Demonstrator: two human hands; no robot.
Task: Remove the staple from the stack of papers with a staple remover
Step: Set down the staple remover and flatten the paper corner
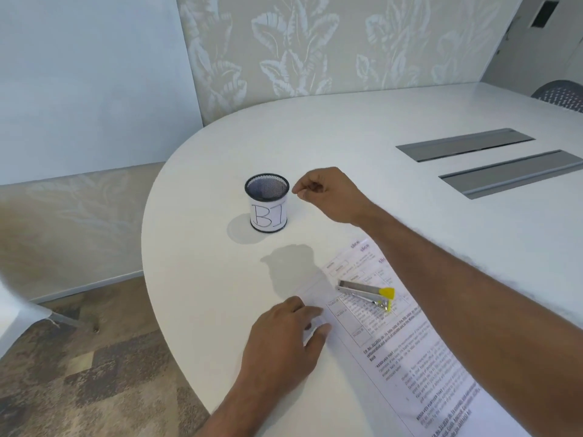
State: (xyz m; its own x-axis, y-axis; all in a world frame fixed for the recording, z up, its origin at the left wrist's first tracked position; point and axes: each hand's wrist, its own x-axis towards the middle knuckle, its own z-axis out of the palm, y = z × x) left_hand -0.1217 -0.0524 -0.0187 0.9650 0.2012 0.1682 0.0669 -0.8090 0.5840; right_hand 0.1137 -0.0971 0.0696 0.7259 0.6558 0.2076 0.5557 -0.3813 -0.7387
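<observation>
**Kid:** What is on the left?

**Helper:** A black mesh cup (267, 201) with a paper label on it. It stands upright on the white table (202, 279). It looks empty, but I cannot see all the way to the bottom.

**Kid:** And my hands?

**Helper:** Your left hand (284, 339) lies flat. Its fingers are spread, and they press on the near corner of the stack of papers (407, 357). Your right hand (328, 193) is up in the air just beside the cup's rim. Its finger and thumb are pinched together. Something tiny may be between them, maybe the staple, but it is too small for me to tell.

**Kid:** Where is the staple remover?

**Helper:** The staple remover (367, 294) lies on top of the papers, between your two hands. Nobody is holding it. It is silver with yellow tips.

**Kid:** So am I nearly done?

**Helper:** I think so. The tool is put down, and your pinch is by the cup. I guess the pulling part is over, and only the drop into the cup is left. I cannot see the stapled corner well enough to be sure.

**Kid:** What about the room?

**Helper:** The table is big, white and round at this end. Two grey cable lids (467, 146) sit in it on the right. Behind is a wall with leaf shapes (315, 42). A patchy carpet (94, 373) is below.
</observation>
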